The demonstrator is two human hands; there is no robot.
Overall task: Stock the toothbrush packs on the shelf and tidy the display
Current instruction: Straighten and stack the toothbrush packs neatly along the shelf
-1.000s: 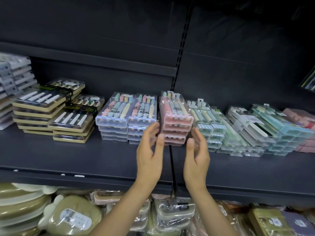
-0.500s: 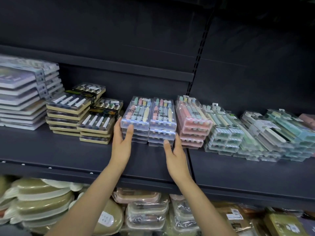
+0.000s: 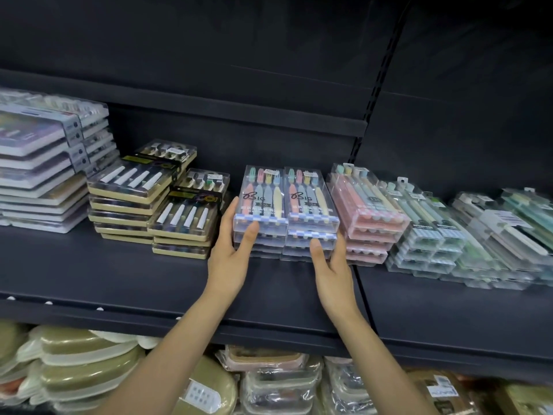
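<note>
I've moved both hands left from the pink stack; left hand and right hand, grip flat and holding nothing, now square the blue packs.

At the lower edge of the frame, under the dark shelf, a lower tier holds wrapped goods. At the lower left sits a pile of olive-green oval boxes with pale cream rims, stacked several high. Just right of them lies another olive box with a white label on its top. In the lower middle are clear plastic wrapped containers, one pinkish-brown one on top. At the lower right lie brown and olive packets with a small white barcode sticker. Above everything, the dark back panel fills the upper frame, with a slotted upright strip running down it.
</note>
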